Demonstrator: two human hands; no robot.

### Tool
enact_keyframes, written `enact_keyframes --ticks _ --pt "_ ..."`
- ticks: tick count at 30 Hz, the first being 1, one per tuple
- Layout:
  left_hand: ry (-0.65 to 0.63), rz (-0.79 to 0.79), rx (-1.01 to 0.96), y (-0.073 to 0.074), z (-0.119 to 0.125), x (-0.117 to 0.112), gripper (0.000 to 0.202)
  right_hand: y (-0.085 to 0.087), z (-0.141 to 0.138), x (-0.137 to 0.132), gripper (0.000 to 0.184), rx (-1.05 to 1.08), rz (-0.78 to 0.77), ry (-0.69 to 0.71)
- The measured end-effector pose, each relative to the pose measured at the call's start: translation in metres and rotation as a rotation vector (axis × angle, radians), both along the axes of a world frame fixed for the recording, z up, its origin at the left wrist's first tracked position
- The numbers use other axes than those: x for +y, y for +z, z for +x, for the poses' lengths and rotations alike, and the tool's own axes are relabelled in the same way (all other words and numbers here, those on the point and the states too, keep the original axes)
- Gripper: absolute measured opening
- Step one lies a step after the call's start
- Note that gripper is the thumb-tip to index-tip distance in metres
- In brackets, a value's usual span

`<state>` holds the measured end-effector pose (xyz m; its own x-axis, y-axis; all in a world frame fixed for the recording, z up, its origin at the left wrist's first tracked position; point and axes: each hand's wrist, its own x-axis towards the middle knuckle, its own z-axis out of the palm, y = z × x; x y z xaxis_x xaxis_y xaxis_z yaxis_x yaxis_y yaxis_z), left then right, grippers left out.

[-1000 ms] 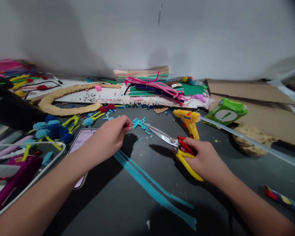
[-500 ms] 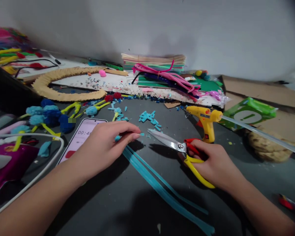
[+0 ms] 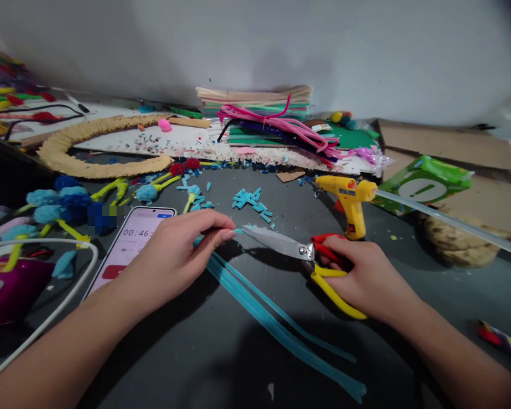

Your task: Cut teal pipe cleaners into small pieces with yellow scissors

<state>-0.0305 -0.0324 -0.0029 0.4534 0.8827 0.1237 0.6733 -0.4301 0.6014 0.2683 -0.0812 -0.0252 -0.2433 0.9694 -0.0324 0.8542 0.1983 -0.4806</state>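
Note:
Pinched between the thumb and fingers of my left hand [image 3: 183, 247] is the end of some light-blue pipe cleaners [image 3: 255, 315], with a short tip showing past the fingertips. Their long tails trail across the dark table toward the front right. My right hand [image 3: 368, 278] grips scissors [image 3: 283, 243] with one red and one yellow handle. The blade tips are at the blue tip by my left fingers, and the blades look nearly closed. Just beyond lies a small pile of cut blue pieces [image 3: 251, 201].
A yellow glue gun [image 3: 349, 199] with a long glue stick stands right of the pile, near a green packet [image 3: 426, 182]. A phone [image 3: 130, 233] showing a timer lies under my left wrist. Blue pom-pom flowers [image 3: 46, 199] and a white cable [image 3: 89, 272] are at left.
The scissors have moved left toward my left fingertips, and their blades have come closer together at the blue tip. The whole view has shifted slightly.

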Motion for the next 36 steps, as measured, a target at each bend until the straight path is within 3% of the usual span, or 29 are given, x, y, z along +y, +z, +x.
enact_keyframes --ticks 13,23,36 --pt "-0.015 0.042 -0.004 0.0015 0.0001 -0.0011 0.02 0.0015 -0.002 0.0021 0.009 -0.027 0.027 0.037" --pt "0.051 0.05 -0.029 0.0041 0.0003 -0.0018 0.022 -0.0032 -0.0001 -0.0017 0.015 0.009 -0.012 -0.04" --pt "0.029 0.052 -0.04 0.003 0.0026 -0.0032 0.025 -0.0029 -0.0002 -0.0004 0.014 -0.026 0.017 0.014"
